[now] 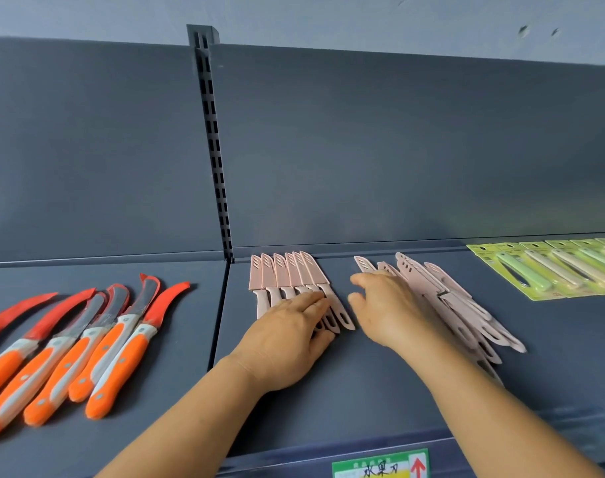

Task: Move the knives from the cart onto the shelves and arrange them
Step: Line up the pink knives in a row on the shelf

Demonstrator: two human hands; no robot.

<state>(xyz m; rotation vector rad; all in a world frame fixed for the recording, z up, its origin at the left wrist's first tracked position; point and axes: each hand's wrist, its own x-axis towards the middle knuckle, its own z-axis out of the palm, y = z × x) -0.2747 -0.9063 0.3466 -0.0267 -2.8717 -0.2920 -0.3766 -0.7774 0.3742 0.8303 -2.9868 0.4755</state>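
Left hand [287, 339] flat, fingers spread, pressing handles of the neat row of pink sheathed plastic knives [287, 276] on the dark grey metal shelf [328, 391]. Right hand [387, 308] open, resting against the loose pink knife pile [449, 305] just beyond.

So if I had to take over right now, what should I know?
Left hand: flat on the handles of the neat row of pink knives, gripping nothing.
Right hand: open, resting on the loose pile of pink knives.
Done: six pink knives lined up on the shelf; orange-handled knives laid out to the left.
Left: line up the pile beside the row.
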